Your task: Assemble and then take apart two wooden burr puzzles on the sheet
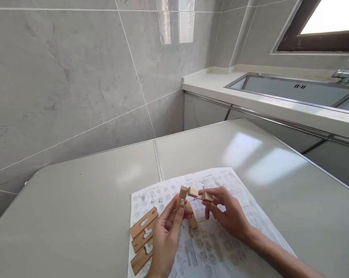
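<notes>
Notched brown wooden block point(182, 192) pinched in left hand point(167, 228), paler notched bar point(193, 192) gripped in right hand point(228, 213)

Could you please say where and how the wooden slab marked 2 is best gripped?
Probably pinch the numbered end of that slab, coming from its far side: the wood there looks solid beyond the cut-out, and the far edge is free, while another slab adjoins its near edge.

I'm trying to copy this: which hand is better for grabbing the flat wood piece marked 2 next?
Probably the left hand: it is closer to the piece marked 2. The right hand is farther off. Both hold wooden blocks, so the left might need freeing first.
</notes>
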`<state>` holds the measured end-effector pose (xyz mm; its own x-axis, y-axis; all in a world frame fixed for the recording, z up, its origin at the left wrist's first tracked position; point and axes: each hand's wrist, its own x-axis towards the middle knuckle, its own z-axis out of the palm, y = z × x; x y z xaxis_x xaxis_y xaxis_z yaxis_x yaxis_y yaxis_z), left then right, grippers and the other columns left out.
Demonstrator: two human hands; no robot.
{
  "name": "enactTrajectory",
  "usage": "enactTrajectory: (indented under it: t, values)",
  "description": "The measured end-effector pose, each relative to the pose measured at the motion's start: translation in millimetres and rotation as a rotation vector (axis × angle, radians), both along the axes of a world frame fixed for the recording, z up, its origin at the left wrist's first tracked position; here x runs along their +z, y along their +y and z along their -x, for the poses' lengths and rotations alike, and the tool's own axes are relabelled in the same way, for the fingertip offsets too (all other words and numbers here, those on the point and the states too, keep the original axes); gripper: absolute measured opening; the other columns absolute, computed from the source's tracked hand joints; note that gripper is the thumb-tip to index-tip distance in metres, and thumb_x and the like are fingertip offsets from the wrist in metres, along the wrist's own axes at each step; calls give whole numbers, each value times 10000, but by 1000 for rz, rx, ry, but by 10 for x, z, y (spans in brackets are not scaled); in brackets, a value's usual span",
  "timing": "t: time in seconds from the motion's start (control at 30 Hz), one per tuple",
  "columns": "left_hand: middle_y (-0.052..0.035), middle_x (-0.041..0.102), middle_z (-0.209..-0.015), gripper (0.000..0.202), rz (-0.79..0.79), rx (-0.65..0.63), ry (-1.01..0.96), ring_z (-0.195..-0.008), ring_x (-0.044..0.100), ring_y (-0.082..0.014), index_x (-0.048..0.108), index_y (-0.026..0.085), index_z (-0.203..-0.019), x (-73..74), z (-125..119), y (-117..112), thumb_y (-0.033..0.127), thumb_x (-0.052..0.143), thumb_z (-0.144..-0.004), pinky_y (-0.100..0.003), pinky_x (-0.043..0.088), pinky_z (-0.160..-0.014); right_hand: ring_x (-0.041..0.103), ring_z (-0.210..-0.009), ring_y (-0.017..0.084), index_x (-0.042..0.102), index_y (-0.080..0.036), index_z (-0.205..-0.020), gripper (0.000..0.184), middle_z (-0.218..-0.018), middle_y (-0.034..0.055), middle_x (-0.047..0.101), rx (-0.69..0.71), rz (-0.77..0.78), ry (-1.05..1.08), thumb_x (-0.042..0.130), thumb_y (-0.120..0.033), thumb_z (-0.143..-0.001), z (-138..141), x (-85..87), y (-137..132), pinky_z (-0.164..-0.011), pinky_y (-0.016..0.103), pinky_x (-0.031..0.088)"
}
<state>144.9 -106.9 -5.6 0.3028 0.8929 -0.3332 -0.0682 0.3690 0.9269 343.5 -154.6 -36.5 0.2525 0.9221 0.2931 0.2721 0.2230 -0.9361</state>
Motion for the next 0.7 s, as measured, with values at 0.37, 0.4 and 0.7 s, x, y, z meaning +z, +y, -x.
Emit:
enactTrajectory:
  t: [0.37,0.4,0.7]
  values:
    - [-78,808,-1041,798,-22,6,-17,-1004,791,-279,587,293,-1512,99,-119,-128,479,890,-797,-340,631,-896,638,-576,173,658,-246,-1148,220,-716,12,699,158,32,-143,662,-430,-1029,24,-8,-29,-542,288,500]
    - [-77,806,-1045,807,-25,-4,-14,-1003,789,-277,580,298,-1519,83,-118,-132,469,893,-794,-343,624,-913,634,-588,174,655,-243,-1153,220,-722,15,696,173,36,-139,660,-426,-1029,26,5,-33,-541,284,495]
    - [-63,781,-1013,764,-128,-126,95,-930,751,-249,598,309,-1498,41,-9,-101,434,880,-799,-338,594,-903,581,-612,170,609,-251,-1122,191,-771,25,661,340,159,-29,646,-411,-1025,9,160,-52,-518,270,432]
